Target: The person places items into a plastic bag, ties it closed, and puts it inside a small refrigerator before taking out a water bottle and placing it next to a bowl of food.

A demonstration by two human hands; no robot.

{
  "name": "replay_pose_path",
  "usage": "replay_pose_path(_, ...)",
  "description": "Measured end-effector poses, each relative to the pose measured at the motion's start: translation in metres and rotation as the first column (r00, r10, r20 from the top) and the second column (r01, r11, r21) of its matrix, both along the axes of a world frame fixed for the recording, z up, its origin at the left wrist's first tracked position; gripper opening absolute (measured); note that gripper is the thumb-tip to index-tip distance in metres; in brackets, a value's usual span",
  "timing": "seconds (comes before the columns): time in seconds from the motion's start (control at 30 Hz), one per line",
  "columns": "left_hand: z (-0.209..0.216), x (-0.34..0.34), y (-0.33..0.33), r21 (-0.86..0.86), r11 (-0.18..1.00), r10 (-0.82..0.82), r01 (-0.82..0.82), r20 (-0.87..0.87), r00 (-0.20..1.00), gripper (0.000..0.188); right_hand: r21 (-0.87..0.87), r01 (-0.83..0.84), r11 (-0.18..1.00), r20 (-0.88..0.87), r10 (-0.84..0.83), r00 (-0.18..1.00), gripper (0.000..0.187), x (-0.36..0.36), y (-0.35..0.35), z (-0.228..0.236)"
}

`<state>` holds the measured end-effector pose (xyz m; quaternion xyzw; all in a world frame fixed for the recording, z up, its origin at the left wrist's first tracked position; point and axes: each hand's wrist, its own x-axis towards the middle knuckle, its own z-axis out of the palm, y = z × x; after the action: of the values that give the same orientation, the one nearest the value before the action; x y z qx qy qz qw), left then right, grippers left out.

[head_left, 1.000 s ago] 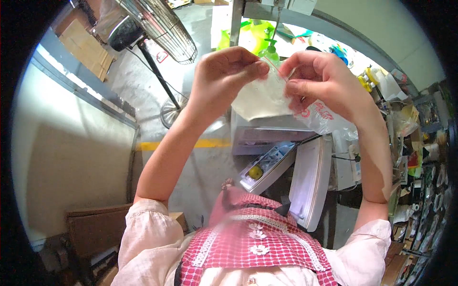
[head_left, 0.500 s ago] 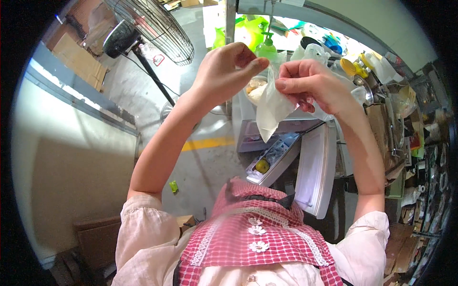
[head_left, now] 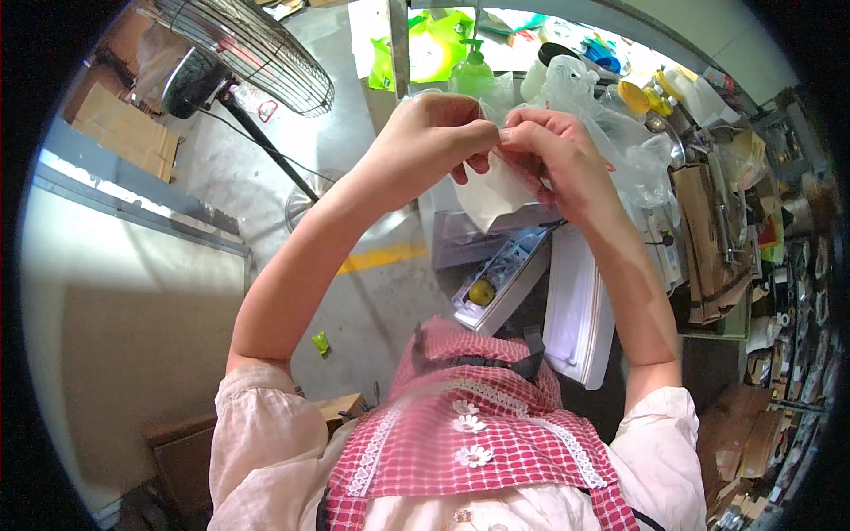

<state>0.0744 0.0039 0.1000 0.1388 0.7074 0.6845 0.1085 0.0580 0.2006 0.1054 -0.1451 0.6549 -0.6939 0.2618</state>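
Observation:
A thin, whitish translucent plastic bag hangs between my hands, its lower end tapering over the open fridge. My left hand is closed, thumb and forefinger pinching the bag's upper edge. Right beside it, my right hand grips the same edge, so the two thumbs nearly meet. My curled fingers hide much of the bag's top. Below stands the small fridge with its doors open; a yellow-green round fruit sits in a door shelf.
The open white fridge door juts toward me. Behind my hands are a green pump bottle and crumpled clear plastic bags. A standing fan is at the far left. Flattened cardboard leans at the right.
My left hand has moved right to meet my right hand and now pinches the bag's top edge. The bag has been raised slightly, and the view has shifted a little.

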Motion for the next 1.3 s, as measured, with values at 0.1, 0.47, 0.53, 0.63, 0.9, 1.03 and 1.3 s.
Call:
replay_pose_path(0.1, 0.004, -0.006, 0.006, -0.116, 0.991, 0.052, -0.065, -0.109, 0.993, 0.027, 0.164, 0.314, 0.935, -0.611, -0.154, 0.776, 0.026, -0.004, -0.002, -0.008)
replay_pose_path(0.47, 0.044, -0.052, 0.033, -0.128, 0.988, -0.101, 0.083, -0.144, 0.984, 0.028, -0.127, 0.475, 0.871, 0.006, -0.478, 0.878, 0.036, -0.030, 0.046, -0.054)
replay_pose_path(0.53, 0.068, -0.062, 0.032, -0.152, 0.954, -0.261, 0.259, 0.003, 0.965, 0.016, -0.048, 0.497, 0.866, -0.028, -0.499, 0.866, 0.042, -0.030, 0.052, -0.092)
replay_pose_path(0.63, 0.053, -0.067, 0.038, -0.153, 0.947, -0.283, 0.282, 0.013, 0.959, 0.017, -0.289, 0.383, 0.877, 0.346, -0.277, 0.896, 0.054, -0.023, 0.036, -0.108)
replay_pose_path(0.9, 0.015, -0.102, 0.033, -0.552, 0.821, -0.321, 0.148, -0.232, 0.918, 0.023, -0.570, 0.259, 0.780, 0.419, 0.005, 0.908, 0.064, -0.040, 0.049, -0.138)
replay_pose_path(1.03, -0.009, -0.121, 0.026, -0.634, 0.770, -0.372, 0.067, -0.361, 0.855, 0.023, -0.377, 0.447, 0.811, 0.510, -0.221, 0.831, 0.057, -0.043, 0.056, -0.140)
replay_pose_path(1.3, -0.034, -0.158, 0.021, -0.758, 0.648, -0.447, 0.076, -0.298, 0.844, 0.023, -0.226, 0.537, 0.813, 0.448, -0.402, 0.798, 0.044, -0.058, 0.055, -0.146)
